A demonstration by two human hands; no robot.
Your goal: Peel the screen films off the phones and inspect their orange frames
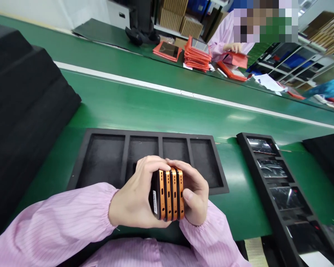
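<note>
Head view gives me two hands closed around four phones (172, 194), stacked face to face, their orange edges and ports turned up toward me. I see the left hand (137, 194) cupping the stack from the left, beside a white label (155, 202), and the right hand (197, 193) gripping from the right, its thumb at the outermost phone. They hold it by the near side of a black tray (150, 132) with four compartments; I cannot tell whether stack and tray touch. To my right, a narrow rack (251, 155) carries dark screens (285, 197) on the green bench (156, 100).
</note>
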